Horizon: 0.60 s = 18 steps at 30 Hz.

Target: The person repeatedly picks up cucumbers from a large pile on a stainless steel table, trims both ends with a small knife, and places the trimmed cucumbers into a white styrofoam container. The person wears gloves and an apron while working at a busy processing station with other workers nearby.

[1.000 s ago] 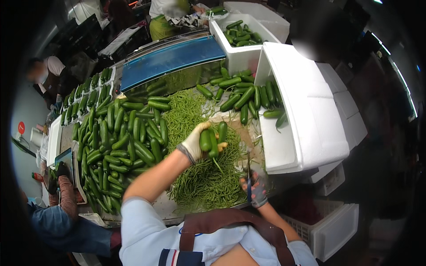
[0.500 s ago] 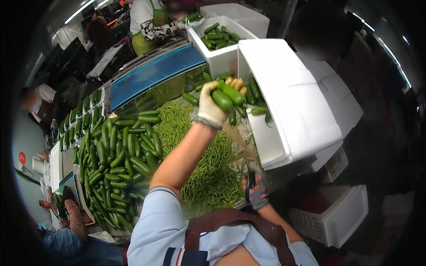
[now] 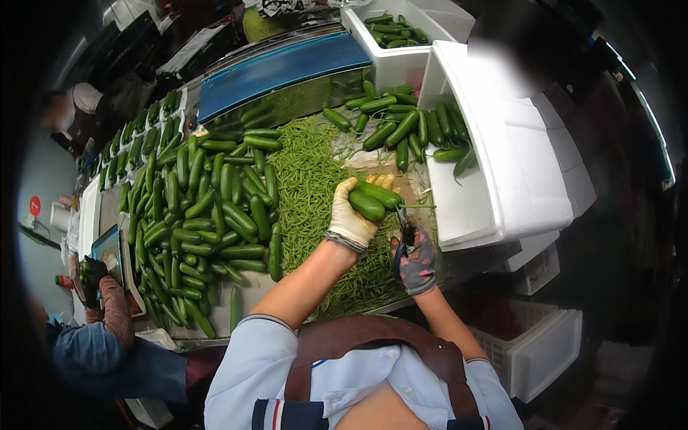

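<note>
"What are your two hands doing?"

"My gloved left hand (image 3: 351, 217) is clamping two green cucumbers (image 3: 367, 206), holding them left of the tipped white foam box (image 3: 519, 165). My right hand (image 3: 418, 265) is gripping a dark-handled cutting tool (image 3: 408, 235) just beside the box's near left corner. The hands are sitting close together but apart."

"Is that tool touching a stem?"

"I'm not managing to tell. One long stem (image 3: 423, 207) is pointing toward the box."

"And around you?"

"Thin green pieces (image 3: 308, 165) are covering the table left of the box, a big cucumber pile (image 3: 204, 208) is lying farther left, and loose cucumbers (image 3: 403, 129) are resting by its mouth."
</note>
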Motion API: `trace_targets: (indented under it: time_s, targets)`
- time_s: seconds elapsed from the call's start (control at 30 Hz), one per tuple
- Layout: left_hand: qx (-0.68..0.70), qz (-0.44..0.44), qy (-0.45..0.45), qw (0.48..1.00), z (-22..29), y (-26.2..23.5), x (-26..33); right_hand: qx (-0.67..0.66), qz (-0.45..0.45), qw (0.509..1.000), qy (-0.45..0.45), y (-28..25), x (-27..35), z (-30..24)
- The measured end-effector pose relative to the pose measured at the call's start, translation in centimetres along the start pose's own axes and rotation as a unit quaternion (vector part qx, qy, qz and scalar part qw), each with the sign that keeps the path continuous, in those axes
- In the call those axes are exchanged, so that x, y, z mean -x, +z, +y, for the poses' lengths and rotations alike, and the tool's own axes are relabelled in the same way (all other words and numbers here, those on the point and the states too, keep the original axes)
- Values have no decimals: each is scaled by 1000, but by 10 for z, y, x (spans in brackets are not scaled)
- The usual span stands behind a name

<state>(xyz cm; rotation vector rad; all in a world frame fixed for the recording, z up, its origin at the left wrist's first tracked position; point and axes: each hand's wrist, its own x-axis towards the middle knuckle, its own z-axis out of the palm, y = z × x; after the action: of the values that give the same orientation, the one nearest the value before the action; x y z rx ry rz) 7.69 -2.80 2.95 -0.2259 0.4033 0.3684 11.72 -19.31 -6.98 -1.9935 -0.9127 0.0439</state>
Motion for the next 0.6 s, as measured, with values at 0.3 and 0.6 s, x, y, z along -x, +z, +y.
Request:
trace_targets:
  time_s: [0.3,0.6]
  targets:
    - [-399,-108,214,885,33,-17,36,-862,-215,342,306,17,5,23]
    - [-793,-93,290,528,66,-45,52,-230,-175,957,-10,-3,6,-13]
